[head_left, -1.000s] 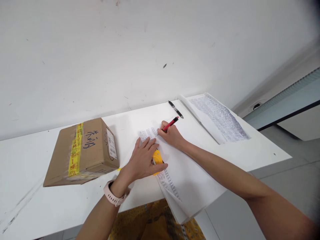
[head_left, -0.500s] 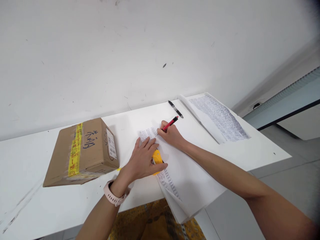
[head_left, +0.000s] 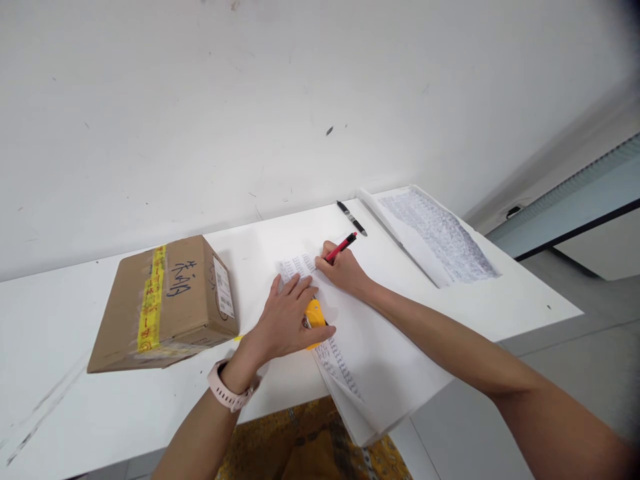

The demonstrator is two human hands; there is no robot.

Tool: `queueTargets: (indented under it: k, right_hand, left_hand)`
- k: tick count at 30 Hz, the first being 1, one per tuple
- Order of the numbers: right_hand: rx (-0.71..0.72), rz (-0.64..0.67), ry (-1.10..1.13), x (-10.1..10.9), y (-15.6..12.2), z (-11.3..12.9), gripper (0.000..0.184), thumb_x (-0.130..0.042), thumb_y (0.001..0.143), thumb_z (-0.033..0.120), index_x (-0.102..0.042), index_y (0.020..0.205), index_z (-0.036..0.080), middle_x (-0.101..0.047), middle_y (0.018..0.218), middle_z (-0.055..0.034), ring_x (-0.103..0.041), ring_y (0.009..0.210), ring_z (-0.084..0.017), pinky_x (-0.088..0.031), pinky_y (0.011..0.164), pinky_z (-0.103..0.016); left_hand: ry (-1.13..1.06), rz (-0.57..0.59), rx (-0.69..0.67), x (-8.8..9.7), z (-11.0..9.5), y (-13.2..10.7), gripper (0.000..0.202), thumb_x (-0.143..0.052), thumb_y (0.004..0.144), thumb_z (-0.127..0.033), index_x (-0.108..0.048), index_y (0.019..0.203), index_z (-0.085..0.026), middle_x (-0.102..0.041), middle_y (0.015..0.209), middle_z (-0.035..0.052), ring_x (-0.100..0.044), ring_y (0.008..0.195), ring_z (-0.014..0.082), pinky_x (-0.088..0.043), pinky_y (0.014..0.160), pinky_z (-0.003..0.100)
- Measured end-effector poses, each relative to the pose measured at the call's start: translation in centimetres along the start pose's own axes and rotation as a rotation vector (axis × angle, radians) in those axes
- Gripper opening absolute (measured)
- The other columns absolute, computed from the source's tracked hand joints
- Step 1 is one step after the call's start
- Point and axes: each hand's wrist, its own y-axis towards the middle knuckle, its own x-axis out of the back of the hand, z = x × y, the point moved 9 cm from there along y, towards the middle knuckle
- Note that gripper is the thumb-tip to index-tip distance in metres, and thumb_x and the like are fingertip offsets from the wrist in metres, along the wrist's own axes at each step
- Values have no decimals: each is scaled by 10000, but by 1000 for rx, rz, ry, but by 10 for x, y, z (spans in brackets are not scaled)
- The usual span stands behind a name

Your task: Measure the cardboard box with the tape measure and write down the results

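Note:
My right hand (head_left: 341, 269) is closed around a red pen (head_left: 341, 247) with a black clip end, its writing end hidden by the fingers. It rests on a large sheet of paper (head_left: 380, 360) that bears rows of small handwriting along its left side. Across that written edge lies my left hand (head_left: 287, 320), fingers spread flat, a pale pink band on the wrist. A yellow tape measure (head_left: 315, 315) sits on the paper under this hand, between thumb and index finger, partly covered.
At left on the white table (head_left: 45, 347) stands a closed cardboard box (head_left: 185, 287) with yellow tape and a label. A black pen (head_left: 351, 218) lies behind my right hand. Toward the right lies a densely written sheet (head_left: 435, 233). The wall borders the table's back edge.

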Motion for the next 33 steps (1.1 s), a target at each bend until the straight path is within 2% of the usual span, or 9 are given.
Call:
queueTargets:
  k: [6,9,13,16,19,23,25,29,33]
  right_hand:
    - [2,-78,75,11,2,0,231,-557,814,282,-385,667,232,-382,592,57,-363,557,-122,-304,530,-271]
    - [217,-73,-45,12,1,15,91,-522,893,306,-530,872,218,-557,797,-5,-511,715,-158,-414,651,-293]
    - [501,54,-384,-5,-3,25,223,-484,881,161,-633,1032,228,-608,1008,-76,-538,965,-229,-444,778,-343]
    - [520,43,-515,-9,0,19,426,-394,860,36,-648,1142,230,-633,1020,-92,-536,942,-238,-446,756,-347]
    - [539,-35,-565,-7,-1,20,595,-310,821,-46,-589,1286,198,-650,1045,-109,-550,946,-237,-457,787,-353]
    - [509,-93,-453,2,-13,41,445,-348,891,60,-629,1219,168,-669,1009,-126,-569,963,-257,-450,875,-399]
    - [445,20,-288,-2,-26,62,333,-387,949,182,-673,1119,184,-688,1005,-116,-589,977,-253,-447,897,-403]
    - [306,545,47,-37,-81,123,338,-421,986,397,-711,990,225,-715,1017,-69,-637,961,-209,-472,822,-338]
    - [341,714,3,-54,-129,172,228,-556,915,393,-711,959,232,-705,950,-56,-618,823,-181,-465,721,-314]
  left_hand:
    - [-8,15,5,-1,1,0,759,-546,854,-682,-505,1391,-148,-387,1569,168,-242,1487,383,-41,1201,622]
    - [-19,16,18,-2,3,-2,770,-532,850,-697,-492,1386,-145,-375,1573,183,-234,1491,373,-40,1204,606]
    - [-29,-44,23,6,1,-8,835,-691,704,-700,-522,1309,-150,-437,1501,221,-343,1413,413,-213,1159,594]
    - [-5,-78,5,9,-7,-12,664,-772,673,-561,-573,1190,-194,-577,1300,160,-498,1212,383,-401,1002,527]
    - [20,-141,46,10,-9,-18,470,-741,724,-443,-593,1109,-218,-644,1071,90,-563,1020,325,-431,904,473]
    - [-174,-348,123,23,-8,-48,498,-714,734,-335,-565,1185,-187,-648,1044,85,-581,957,281,-445,874,424]
    - [-399,-422,163,29,-8,-72,497,-700,744,-335,-563,1193,-173,-636,1035,80,-585,926,249,-469,824,374]
    - [-759,-476,226,30,-15,-120,478,-695,760,-398,-587,1166,-171,-639,984,53,-579,874,212,-466,774,319]
    - [-857,-579,250,31,-22,-161,505,-711,744,-421,-602,1174,-179,-646,977,45,-555,859,205,-443,767,309]
